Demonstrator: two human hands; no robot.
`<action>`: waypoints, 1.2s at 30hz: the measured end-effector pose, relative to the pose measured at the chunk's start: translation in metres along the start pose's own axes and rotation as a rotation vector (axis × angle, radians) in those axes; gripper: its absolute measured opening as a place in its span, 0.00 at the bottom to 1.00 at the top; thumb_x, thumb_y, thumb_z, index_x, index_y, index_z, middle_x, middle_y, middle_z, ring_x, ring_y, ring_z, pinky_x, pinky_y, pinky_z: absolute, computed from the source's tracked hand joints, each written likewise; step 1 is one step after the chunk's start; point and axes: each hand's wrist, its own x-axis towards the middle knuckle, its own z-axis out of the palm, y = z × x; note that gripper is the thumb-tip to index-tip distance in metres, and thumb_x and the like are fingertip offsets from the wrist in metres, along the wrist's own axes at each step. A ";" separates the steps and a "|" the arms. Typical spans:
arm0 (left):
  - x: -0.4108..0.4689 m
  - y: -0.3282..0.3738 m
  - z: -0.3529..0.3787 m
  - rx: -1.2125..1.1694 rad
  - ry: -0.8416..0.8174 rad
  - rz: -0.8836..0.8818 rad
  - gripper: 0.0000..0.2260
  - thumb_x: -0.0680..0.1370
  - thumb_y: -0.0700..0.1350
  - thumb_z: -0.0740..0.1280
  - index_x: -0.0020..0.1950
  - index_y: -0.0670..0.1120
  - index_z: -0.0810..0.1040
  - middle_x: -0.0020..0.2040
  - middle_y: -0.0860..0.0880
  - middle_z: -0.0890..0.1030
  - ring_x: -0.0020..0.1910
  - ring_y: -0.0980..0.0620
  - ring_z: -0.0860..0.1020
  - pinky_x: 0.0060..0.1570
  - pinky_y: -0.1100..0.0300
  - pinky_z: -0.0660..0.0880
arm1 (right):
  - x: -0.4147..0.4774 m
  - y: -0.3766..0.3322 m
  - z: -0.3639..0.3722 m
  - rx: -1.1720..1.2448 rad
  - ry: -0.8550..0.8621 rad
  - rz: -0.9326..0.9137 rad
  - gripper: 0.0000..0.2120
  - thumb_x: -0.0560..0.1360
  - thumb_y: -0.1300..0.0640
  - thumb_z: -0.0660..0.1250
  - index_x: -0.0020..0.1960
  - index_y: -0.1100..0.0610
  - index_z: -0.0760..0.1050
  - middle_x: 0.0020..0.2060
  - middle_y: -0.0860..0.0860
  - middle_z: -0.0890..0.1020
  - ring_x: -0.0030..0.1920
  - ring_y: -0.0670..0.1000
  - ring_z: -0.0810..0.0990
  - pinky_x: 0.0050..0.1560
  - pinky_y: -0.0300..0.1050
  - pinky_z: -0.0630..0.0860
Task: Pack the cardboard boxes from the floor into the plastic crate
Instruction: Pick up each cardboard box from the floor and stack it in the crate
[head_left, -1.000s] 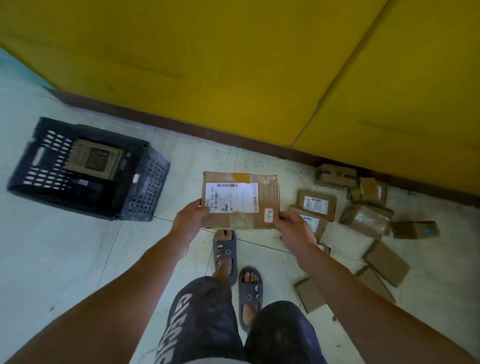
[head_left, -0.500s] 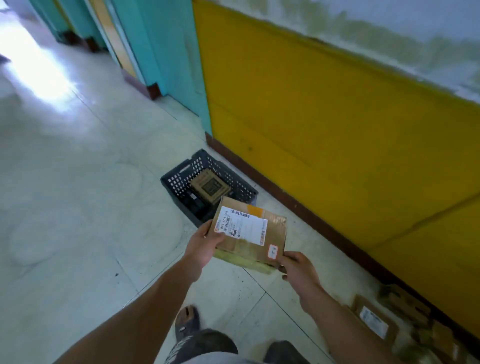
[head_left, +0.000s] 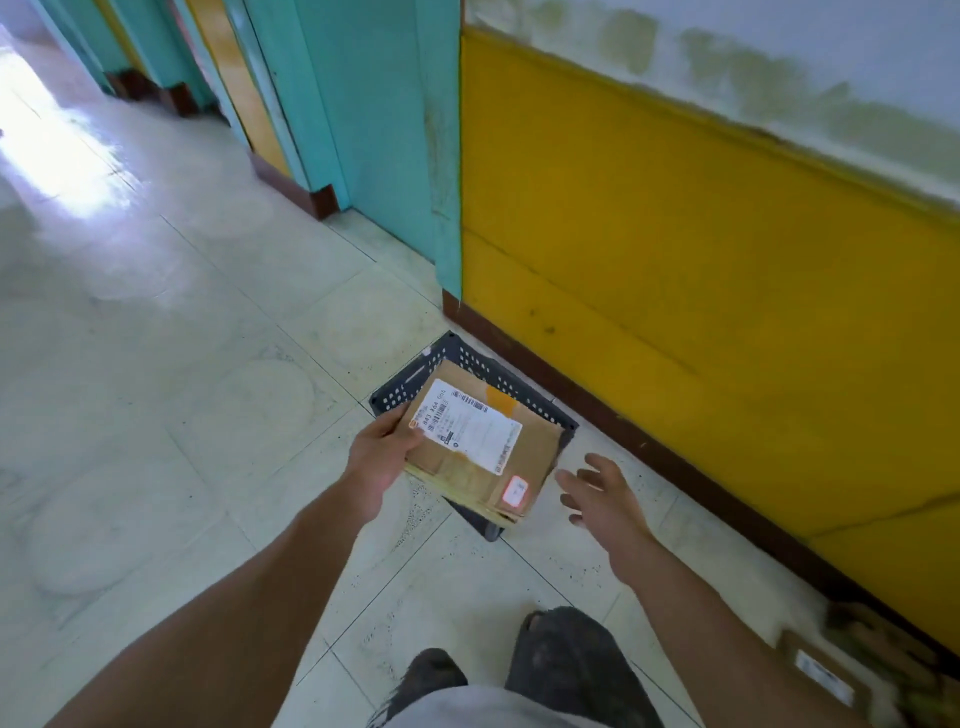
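A flat cardboard box (head_left: 530, 457) with a white shipping label and a small red sticker hangs over the dark plastic crate (head_left: 410, 389). My left hand (head_left: 382, 457) grips the box by its left edge, thumb on top. My right hand (head_left: 597, 491) is off the box, just to its right, with fingers spread and holding nothing. The crate stands on the floor beside the wall. The box hides most of the crate's inside, so its contents cannot be seen.
A yellow wall (head_left: 701, 270) with a brown skirting runs along the right. A teal door frame (head_left: 384, 130) stands behind the crate. More cardboard boxes (head_left: 826, 675) lie blurred at the bottom right. Pale floor tiles (head_left: 182, 389) spread to the left.
I carried the box from the pile over to the crate. My right hand has let go of the box and drawn aside; the left hand alone holds it over the crate.
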 end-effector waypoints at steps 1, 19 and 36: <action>0.015 0.008 -0.003 0.054 -0.035 0.028 0.18 0.78 0.37 0.65 0.67 0.50 0.76 0.56 0.50 0.80 0.54 0.50 0.77 0.54 0.56 0.76 | 0.009 -0.008 0.001 0.023 0.008 -0.005 0.27 0.75 0.49 0.70 0.70 0.46 0.64 0.63 0.47 0.73 0.61 0.54 0.77 0.56 0.50 0.77; 0.239 0.133 0.074 0.381 -0.292 0.189 0.27 0.76 0.44 0.70 0.74 0.51 0.66 0.60 0.55 0.74 0.59 0.53 0.73 0.57 0.59 0.68 | 0.185 -0.097 0.048 0.144 0.073 0.127 0.13 0.79 0.57 0.64 0.63 0.54 0.78 0.53 0.51 0.81 0.50 0.52 0.80 0.55 0.50 0.80; 0.377 -0.035 0.095 0.823 -0.752 -0.268 0.16 0.79 0.54 0.65 0.67 0.59 0.72 0.53 0.59 0.78 0.45 0.61 0.74 0.37 0.67 0.67 | 0.272 -0.005 0.195 0.478 0.515 0.646 0.08 0.78 0.54 0.65 0.54 0.53 0.80 0.45 0.52 0.83 0.45 0.51 0.81 0.47 0.45 0.80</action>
